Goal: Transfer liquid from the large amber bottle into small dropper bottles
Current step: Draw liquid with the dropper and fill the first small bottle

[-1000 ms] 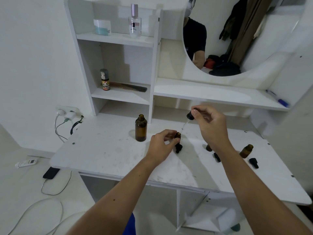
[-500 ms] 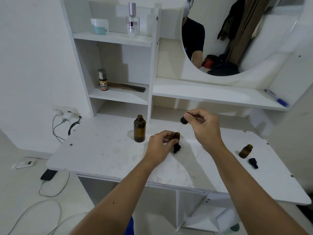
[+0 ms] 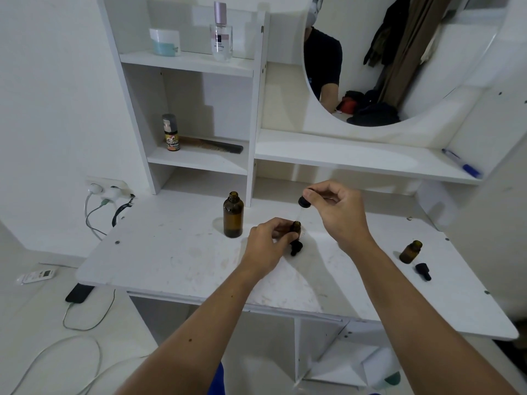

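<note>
Amber bottle (image 3: 233,214), the large one, stands upright and uncapped on the white desk (image 3: 171,260), close to the foot of the shelf divider and just left of the left hand (image 3: 266,245). That hand rests on the desk with its fingers curled round a small dropper bottle (image 3: 296,227), whose open neck shows above the fingertips; a black cap (image 3: 296,248) lies on the desk touching or just below the hand, which of the two I cannot tell. Up and to the right, the right hand (image 3: 336,212) hovers above the desk and pinches the black bulb of a dropper (image 3: 304,201) between thumb and fingers, the other fingers loosely bent. Its glass tube points down toward the small bottle's mouth, but it is too faint to tell whether the tip is inside. Well apart, near the desk's right edge, a second small bottle (image 3: 411,251) stands open with another black cap (image 3: 423,271) lying just beside it. On the shelves sit a jar (image 3: 164,41), a clear spray bottle (image 3: 221,32), a small tube (image 3: 170,133), a comb (image 3: 216,145) and a blue pen (image 3: 462,163). A round mirror (image 3: 399,58) hangs above. On the floor at left lie a phone (image 3: 79,292) and cables.
</note>
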